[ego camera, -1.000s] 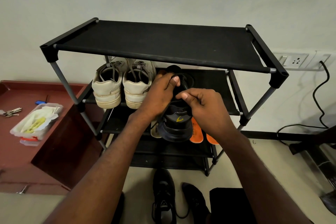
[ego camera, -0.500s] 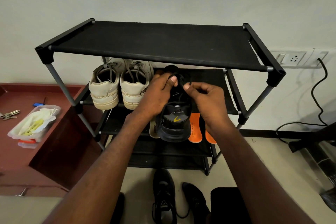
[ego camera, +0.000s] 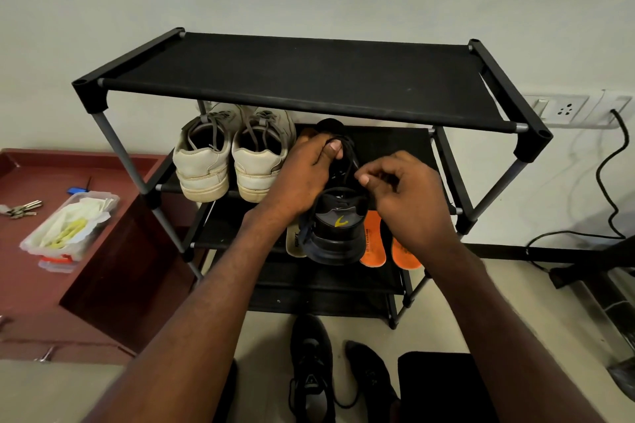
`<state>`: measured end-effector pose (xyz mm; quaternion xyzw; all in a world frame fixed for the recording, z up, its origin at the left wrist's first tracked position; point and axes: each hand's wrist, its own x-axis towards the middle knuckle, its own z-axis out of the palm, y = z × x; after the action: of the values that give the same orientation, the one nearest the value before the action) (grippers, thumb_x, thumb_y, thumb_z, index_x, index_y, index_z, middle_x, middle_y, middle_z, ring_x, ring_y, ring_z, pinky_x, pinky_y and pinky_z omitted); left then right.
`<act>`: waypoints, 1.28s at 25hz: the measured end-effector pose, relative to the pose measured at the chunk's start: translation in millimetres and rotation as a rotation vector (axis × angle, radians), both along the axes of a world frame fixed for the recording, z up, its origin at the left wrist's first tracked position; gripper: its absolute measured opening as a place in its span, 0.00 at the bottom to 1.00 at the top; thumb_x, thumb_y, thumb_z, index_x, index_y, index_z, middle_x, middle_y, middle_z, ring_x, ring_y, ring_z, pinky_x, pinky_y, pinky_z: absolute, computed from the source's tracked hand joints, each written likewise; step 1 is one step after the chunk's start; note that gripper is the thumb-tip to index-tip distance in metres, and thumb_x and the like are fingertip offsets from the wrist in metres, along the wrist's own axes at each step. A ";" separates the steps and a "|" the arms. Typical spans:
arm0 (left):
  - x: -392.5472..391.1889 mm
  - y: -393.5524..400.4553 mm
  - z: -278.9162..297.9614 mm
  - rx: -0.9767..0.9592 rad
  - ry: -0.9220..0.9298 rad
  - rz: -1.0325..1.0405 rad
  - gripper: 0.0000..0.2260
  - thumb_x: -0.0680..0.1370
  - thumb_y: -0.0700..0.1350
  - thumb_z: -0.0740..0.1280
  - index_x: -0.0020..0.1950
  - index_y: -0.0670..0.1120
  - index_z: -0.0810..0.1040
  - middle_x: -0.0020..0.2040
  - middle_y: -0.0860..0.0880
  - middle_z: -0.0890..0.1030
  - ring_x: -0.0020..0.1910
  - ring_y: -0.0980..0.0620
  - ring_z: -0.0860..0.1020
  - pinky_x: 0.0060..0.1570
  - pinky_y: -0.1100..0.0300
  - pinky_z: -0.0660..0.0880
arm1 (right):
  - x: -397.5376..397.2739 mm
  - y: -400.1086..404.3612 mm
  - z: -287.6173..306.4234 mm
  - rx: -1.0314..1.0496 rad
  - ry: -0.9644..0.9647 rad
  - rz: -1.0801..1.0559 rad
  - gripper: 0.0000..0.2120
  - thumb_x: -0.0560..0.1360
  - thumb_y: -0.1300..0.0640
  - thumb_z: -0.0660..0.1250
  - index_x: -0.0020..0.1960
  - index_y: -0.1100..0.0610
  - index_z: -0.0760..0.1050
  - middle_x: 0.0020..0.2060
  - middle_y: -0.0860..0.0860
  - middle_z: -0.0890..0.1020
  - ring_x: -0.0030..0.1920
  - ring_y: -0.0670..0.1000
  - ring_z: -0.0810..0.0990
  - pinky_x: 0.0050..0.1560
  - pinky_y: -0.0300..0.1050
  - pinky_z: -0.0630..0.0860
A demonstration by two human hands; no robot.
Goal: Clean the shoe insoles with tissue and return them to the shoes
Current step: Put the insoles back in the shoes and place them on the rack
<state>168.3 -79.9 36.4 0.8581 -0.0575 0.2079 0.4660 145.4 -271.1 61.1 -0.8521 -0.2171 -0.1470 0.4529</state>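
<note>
My left hand (ego camera: 302, 175) is wrapped round the top of the black shoe (ego camera: 335, 227), with the thumb pressed down on the laces near the tongue. My right hand (ego camera: 409, 196) is curled, and its thumb and finger pinch a thin black lace (ego camera: 350, 161) just beside the shoe's mouth. The shoe is held up in front of the middle shelf of the black shoe rack (ego camera: 309, 79), heel toward me. I think the shoe is light and bendy on top but firm at the sole, so the heel or the sides are the best places to hold it. The laces are thin and floppy and could slip. The heel has a small yellow mark like a curved tick; I cannot read a name there. Under the shoe lie two orange insoles (ego camera: 372, 244), flat, probably soft and easy to bend. One has small dark writing, too tiny to read. A pale insole (ego camera: 294, 244) beside them also has tiny dark letters I cannot make out. White sneakers (ego camera: 233, 161) sit to the left. A box of tissues (ego camera: 68, 230) sits far left.
</note>
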 end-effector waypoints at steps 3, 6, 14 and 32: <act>0.9 -0.2 0.9 -0.024 0.030 0.002 0.10 0.87 0.48 0.60 0.48 0.52 0.78 0.48 0.47 0.77 0.49 0.51 0.76 0.51 0.56 0.73 | -4.2 -5.1 9.1 0.182 0.091 0.131 0.06 0.80 0.58 0.71 0.53 0.50 0.86 0.47 0.49 0.79 0.47 0.42 0.78 0.47 0.34 0.74; 0.4 0.0 2.7 -0.029 0.047 0.010 0.10 0.87 0.48 0.60 0.49 0.51 0.78 0.49 0.47 0.77 0.51 0.50 0.77 0.52 0.54 0.74 | -14.4 1.0 14.1 0.045 0.175 0.317 0.06 0.77 0.54 0.75 0.53 0.49 0.86 0.44 0.50 0.77 0.45 0.46 0.77 0.47 0.42 0.77; 2.9 2.0 -1.5 -0.082 0.003 -0.045 0.13 0.84 0.54 0.59 0.46 0.52 0.79 0.46 0.43 0.80 0.48 0.46 0.79 0.49 0.52 0.74 | 0.8 7.0 4.4 0.313 0.376 0.065 0.04 0.78 0.57 0.73 0.47 0.54 0.88 0.42 0.50 0.87 0.47 0.49 0.85 0.53 0.52 0.82; 11.3 5.1 -3.9 -0.083 0.037 -0.044 0.13 0.83 0.58 0.58 0.44 0.56 0.77 0.44 0.44 0.78 0.45 0.46 0.78 0.47 0.45 0.76 | -16.3 8.3 14.4 -0.139 -0.010 0.347 0.14 0.74 0.50 0.68 0.58 0.44 0.84 0.50 0.40 0.81 0.54 0.48 0.75 0.53 0.43 0.73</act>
<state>179.6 -74.8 32.5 0.8403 -0.0591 0.1836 0.5066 129.0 -262.8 75.5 -0.8304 -0.3726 -0.0555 0.4106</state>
